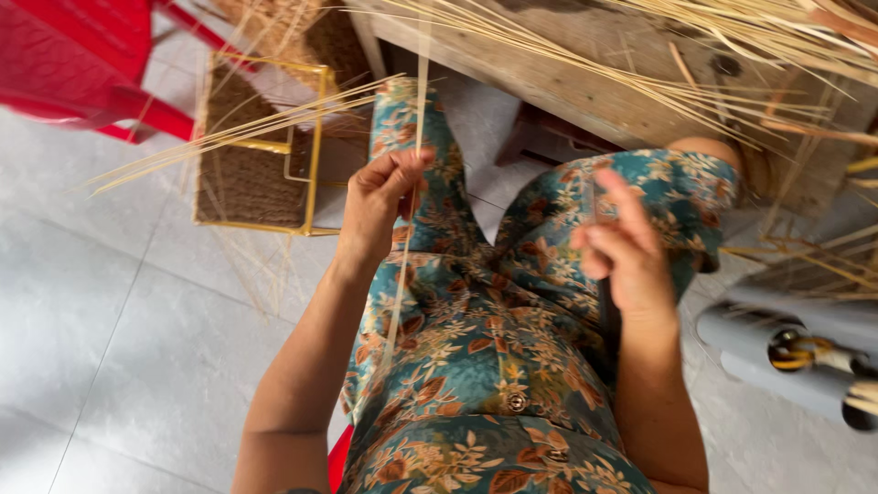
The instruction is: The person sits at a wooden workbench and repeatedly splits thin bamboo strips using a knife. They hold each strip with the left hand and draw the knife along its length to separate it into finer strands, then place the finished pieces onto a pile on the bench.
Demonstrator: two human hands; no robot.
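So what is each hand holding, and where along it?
The left hand pinches a long pale strip partway along its length. The right hand grips a dark thin tool; the exact hold cannot be told.

Red chair [82, 64], gold-frame woven stool [251, 155], wood bench [585, 73], grey pipes [796, 352].

Teal floral dress [476, 366], rust leaves; pale straw strip [409, 229]; red chair [82, 55]; gold-framed brown woven basket [261, 146]; grey tiles [110, 320].

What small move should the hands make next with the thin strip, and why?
Probably the left hand should draw the pale strip further down: it pinches the strip, which hangs slack over the lap, while the right hand holds a dark blade-like tool apart from it.
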